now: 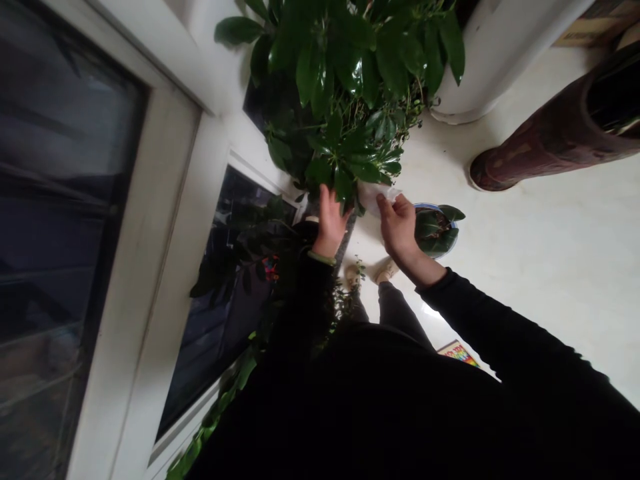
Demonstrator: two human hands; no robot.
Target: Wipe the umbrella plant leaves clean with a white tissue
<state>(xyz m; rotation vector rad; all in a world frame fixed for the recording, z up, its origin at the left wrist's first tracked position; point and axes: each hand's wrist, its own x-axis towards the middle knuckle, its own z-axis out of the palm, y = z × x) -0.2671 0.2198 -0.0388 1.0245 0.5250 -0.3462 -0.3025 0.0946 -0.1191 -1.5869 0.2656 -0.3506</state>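
My right hand [400, 227] pinches a thin white tissue [371, 196] between thumb and fingers, close to the lower leaves of a large, glossy green plant [345, 150]. Under those leaves is my left hand [331, 223], its fingers stretched out and apart. A hanging leaf [343, 184] lies against or just beside the left fingers; whether they touch it I cannot tell. Both wrists come out of black sleeves.
A small plant in a blue-rimmed pot [456, 233] stands right of my right hand. Further right are a tall dark red vase [530, 137] and a white column-like object [493, 60]. White-framed windows [173, 200] run along the left. My feet [386, 270] are below.
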